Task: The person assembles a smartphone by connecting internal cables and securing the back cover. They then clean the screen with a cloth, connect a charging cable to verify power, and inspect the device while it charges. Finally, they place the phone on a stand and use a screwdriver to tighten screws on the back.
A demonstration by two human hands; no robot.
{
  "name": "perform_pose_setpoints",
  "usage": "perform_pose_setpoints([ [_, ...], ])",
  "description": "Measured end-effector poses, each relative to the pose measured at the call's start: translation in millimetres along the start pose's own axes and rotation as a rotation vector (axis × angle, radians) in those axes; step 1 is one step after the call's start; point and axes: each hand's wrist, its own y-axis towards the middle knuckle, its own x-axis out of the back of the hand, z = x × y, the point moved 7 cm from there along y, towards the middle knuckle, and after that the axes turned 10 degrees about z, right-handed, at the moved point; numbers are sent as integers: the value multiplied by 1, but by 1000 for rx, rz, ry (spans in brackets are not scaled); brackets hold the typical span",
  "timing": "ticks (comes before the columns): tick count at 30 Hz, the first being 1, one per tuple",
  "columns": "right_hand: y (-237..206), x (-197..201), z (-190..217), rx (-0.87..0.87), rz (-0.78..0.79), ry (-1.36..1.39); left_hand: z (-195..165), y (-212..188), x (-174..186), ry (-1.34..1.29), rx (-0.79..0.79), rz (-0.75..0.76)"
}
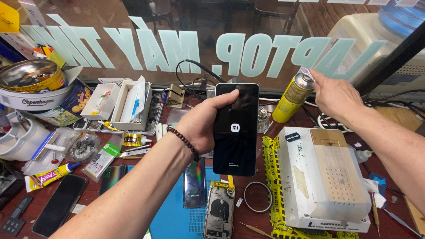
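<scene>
My left hand (201,126) holds a black smartphone (235,129) upright over the bench, its dark screen lit with a small white logo. A dark bead bracelet (186,143) sits on that wrist. My right hand (333,96) reaches to the back of the bench and its fingers touch the top of a yellow spray can (292,95) that stands tilted near the window.
A white box-shaped machine (321,177) wrapped in yellow tape sits at right. Other phones (59,206), a phone back cover (195,183), an opened phone (220,210), a blue mat (172,221), glue tubes (48,175), tins (31,84), small white boxes (130,104) and cables (195,71) crowd the bench.
</scene>
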Motion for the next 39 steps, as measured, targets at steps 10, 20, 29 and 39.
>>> perform_pose_setpoints([
  [10, -77, 38, 141, 398, -37, 454, -5, -20, 22, 149, -61, -349],
  [20, -106, 50, 187, 311, -2, 297, -6, -30, 40, 41, -74, -386],
  [29, -104, 54, 195, 306, -20, 317, -8, -25, 41, 74, -149, -293],
  [39, -110, 63, 199, 376, 1, 470, -12, -25, 34, 154, -219, -330],
])
